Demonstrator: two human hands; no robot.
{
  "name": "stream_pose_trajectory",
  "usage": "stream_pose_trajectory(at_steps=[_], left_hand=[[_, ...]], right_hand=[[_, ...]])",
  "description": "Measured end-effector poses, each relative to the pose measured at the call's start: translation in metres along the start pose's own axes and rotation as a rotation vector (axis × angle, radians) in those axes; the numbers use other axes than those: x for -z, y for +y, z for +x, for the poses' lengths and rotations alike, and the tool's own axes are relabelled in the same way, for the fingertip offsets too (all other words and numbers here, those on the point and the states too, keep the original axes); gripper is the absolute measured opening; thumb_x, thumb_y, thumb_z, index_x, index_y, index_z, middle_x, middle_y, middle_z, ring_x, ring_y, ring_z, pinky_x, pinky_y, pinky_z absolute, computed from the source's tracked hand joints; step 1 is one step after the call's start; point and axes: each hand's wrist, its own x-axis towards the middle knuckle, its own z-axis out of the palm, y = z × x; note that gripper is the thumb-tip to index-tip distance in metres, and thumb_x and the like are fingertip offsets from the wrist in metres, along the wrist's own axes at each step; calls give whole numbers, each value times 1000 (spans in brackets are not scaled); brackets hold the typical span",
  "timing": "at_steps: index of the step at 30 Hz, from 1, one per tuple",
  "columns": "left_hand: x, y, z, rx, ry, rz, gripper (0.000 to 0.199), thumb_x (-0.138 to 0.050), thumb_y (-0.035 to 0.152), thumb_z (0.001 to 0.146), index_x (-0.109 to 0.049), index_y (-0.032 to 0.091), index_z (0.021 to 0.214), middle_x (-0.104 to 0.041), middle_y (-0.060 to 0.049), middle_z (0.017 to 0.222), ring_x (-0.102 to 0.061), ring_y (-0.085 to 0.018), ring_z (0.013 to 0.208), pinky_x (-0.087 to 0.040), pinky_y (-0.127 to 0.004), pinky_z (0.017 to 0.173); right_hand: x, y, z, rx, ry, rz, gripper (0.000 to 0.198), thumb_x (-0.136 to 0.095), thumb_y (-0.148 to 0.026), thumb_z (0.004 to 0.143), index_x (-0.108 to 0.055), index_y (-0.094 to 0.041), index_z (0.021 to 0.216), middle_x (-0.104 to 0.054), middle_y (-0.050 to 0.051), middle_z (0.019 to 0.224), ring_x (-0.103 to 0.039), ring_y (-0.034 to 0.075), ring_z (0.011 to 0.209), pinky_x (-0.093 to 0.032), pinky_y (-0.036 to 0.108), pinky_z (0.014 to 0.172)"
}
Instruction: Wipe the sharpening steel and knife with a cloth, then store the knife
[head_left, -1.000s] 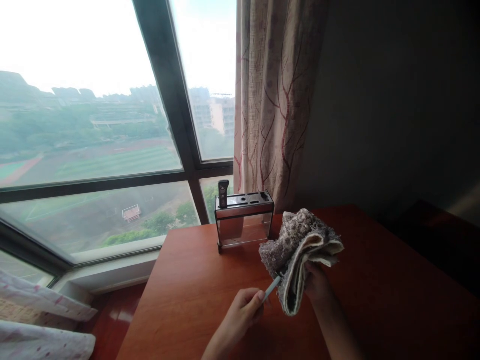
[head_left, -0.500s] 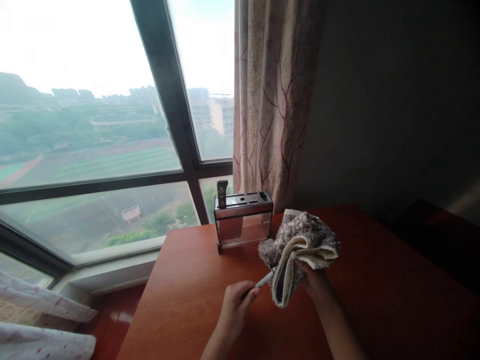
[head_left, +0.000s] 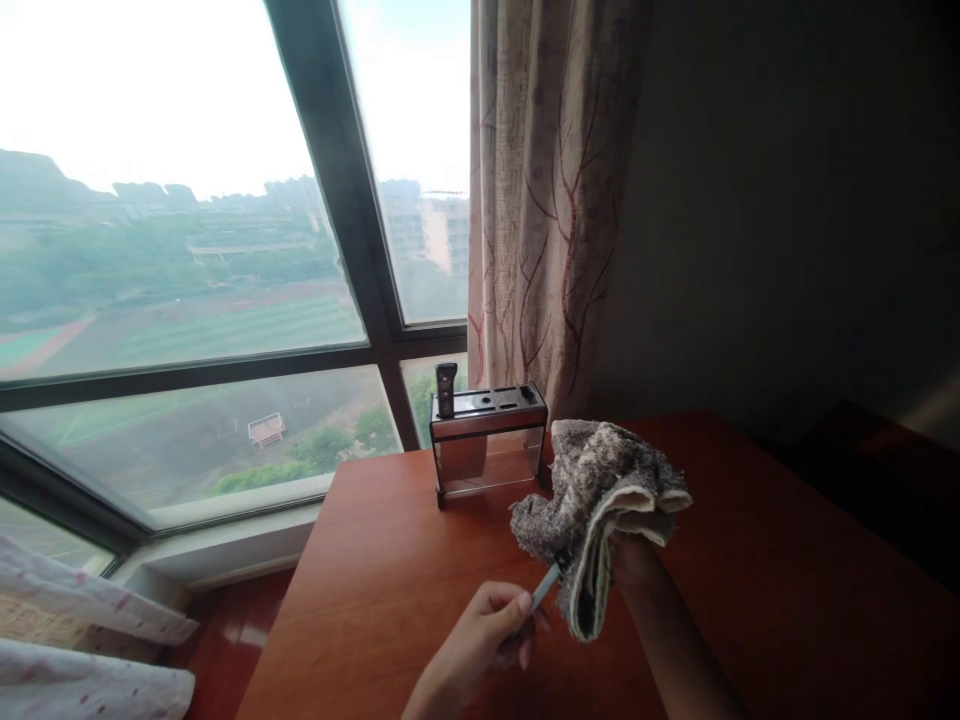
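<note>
One black handle (head_left: 445, 389) rises from the clear holder (head_left: 491, 402) at twelve o'clock; left hand (head_left: 491, 628) pinches a pale stick (head_left: 546, 588), right hand (head_left: 634, 562) clasps grey cloth (head_left: 592, 480), fingers mostly hidden.

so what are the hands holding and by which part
The left hand grips a slim pale tool by its near end. The right hand holds the folded grey cloth from its near underside; the exact grip is hidden.

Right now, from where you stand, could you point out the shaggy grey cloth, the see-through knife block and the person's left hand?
Shaggy grey cloth (head_left: 596, 485): head view, on its shaggy outer side.
See-through knife block (head_left: 489, 450): head view, on its clear front.
Left hand (head_left: 489, 626): head view, near the thumb's base.
</note>
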Motion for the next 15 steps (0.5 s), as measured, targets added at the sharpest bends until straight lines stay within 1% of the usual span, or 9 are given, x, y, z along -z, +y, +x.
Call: stream_pose_trajectory(at_steps=[3, 5, 7, 8, 11, 12, 13, 14, 15], left_hand=[[3, -1, 5, -47, 80, 77, 50, -61, 58, 77, -69, 10, 70, -49, 2, 44, -26, -5, 36, -13, -22, 39], [5, -1, 8, -136, 158, 167, 49, -60, 58, 78, -69, 10, 68, -46, 2, 44, -31, -6, 38, -20, -21, 40], [8, -2, 10, -296, 268, 356, 44, -57, 51, 84, -70, 11, 68, -48, 1, 47, -39, -8, 43, -28, -22, 43], [10, -3, 9, -410, 348, 488, 39, -57, 45, 86, -70, 12, 71, -51, 0, 50, -44, -10, 46, -32, -22, 46], [19, -4, 7, -800, 622, 904, 18, -59, 26, 87, -72, 14, 88, -64, -4, 66, -56, -13, 56, -41, -23, 54], [22, -4, 6, -895, 683, 1013, 15, -61, 22, 85, -72, 16, 94, -66, -5, 70, -59, -14, 59, -43, -23, 56], [23, -4, 5, -953, 721, 1101, 17, -61, 19, 85, -71, 17, 99, -68, -5, 73, -60, -15, 61, -44, -24, 58], [24, -3, 5, -971, 739, 1169, 19, -61, 17, 85, -70, 18, 101, -69, -5, 75, -61, -16, 63, -45, -24, 60], [25, -3, 5, -958, 747, 1211, 19, -60, 17, 85, -69, 19, 102, -69, -5, 76, -62, -17, 66, -46, -26, 62]], right_hand=[[-8, -5, -2, -1, -15, 44, 40, -90, -29, 33, -71, -29, 68, -74, 0, 79, -68, 28, 77, -54, 45, 75], [-16, -10, -7, 6, 5, 50, 37, -89, -29, 39, -72, -28, 72, -75, 1, 84, -69, 28, 82, -54, 43, 78], [-27, -15, -13, 3, 50, 57, 43, -88, -30, 45, -72, -28, 86, -75, 1, 91, -69, 27, 87, -54, 41, 81], [-33, -19, -16, 5, 81, 51, 48, -87, -30, 47, -71, -28, 92, -75, 1, 93, -68, 26, 89, -54, 40, 82], [-52, -28, -23, 49, 161, -6, 60, -87, -30, 48, -67, -27, 105, -74, 0, 102, -67, 26, 97, -53, 38, 86], [-58, -30, -25, 66, 186, -29, 61, -87, -32, 50, -66, -27, 107, -74, 1, 103, -67, 26, 99, -53, 38, 85], [-64, -32, -26, 72, 216, -52, 61, -86, -34, 51, -66, -26, 108, -74, 1, 103, -67, 27, 100, -54, 37, 84], [-69, -33, -28, 67, 253, -72, 59, -85, -37, 54, -66, -24, 108, -74, 2, 102, -67, 27, 100, -55, 37, 82], [-74, -33, -28, 55, 294, -89, 58, -84, -40, 56, -66, -23, 108, -75, 2, 101, -67, 28, 99, -55, 37, 80]])
